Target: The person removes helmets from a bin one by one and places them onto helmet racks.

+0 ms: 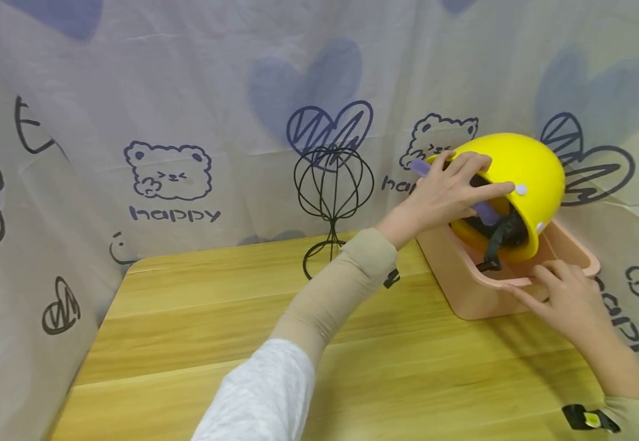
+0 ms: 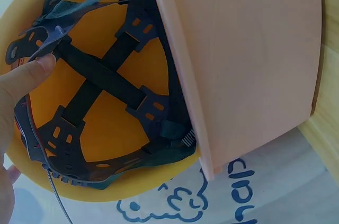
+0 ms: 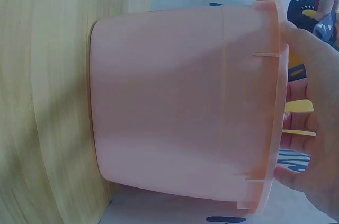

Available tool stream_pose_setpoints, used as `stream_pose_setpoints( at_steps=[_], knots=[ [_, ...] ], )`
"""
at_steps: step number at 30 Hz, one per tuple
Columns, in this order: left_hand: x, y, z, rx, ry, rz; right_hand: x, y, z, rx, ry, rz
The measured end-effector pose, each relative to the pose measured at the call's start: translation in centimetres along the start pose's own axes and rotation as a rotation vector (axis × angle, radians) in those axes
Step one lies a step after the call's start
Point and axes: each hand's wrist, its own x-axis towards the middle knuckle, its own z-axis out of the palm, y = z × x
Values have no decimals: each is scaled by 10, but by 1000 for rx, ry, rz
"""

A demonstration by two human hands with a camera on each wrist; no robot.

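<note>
A yellow helmet (image 1: pixel 523 165) is tilted over the pink bin (image 1: pixel 479 300), its open underside toward the left. The left hand (image 1: pixel 446 190) grips the helmet's near rim, its fingers spread along the edge. In the left wrist view the helmet's dark straps (image 2: pixel 100 75) show inside the shell, with the thumb against the band. A purple strip (image 1: pixel 485 212) shows by that hand. The right hand (image 1: pixel 570 297) holds the bin's front rim, thumb outside and fingers over the edge; the right wrist view shows the bin's wall (image 3: pixel 175 102) beside it.
A black wire stand (image 1: pixel 333 184) with a round cage top stands at the back middle of the wooden table (image 1: pixel 215 343). A patterned curtain (image 1: pixel 187 92) hangs behind the table. A small black item (image 1: pixel 392 278) shows beside the left sleeve.
</note>
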Motion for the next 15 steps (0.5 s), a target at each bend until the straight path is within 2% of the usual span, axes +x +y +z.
stream_pose_setpoints(
  at_steps=[6, 15],
  knots=[
    [-8, -7, -8, 22, 49, 4, 1, 0, 0, -5, -24, 14],
    [-19, -17, -21, 30, 203, 17, 3, -1, 2, 1, 7, 0]
  ],
)
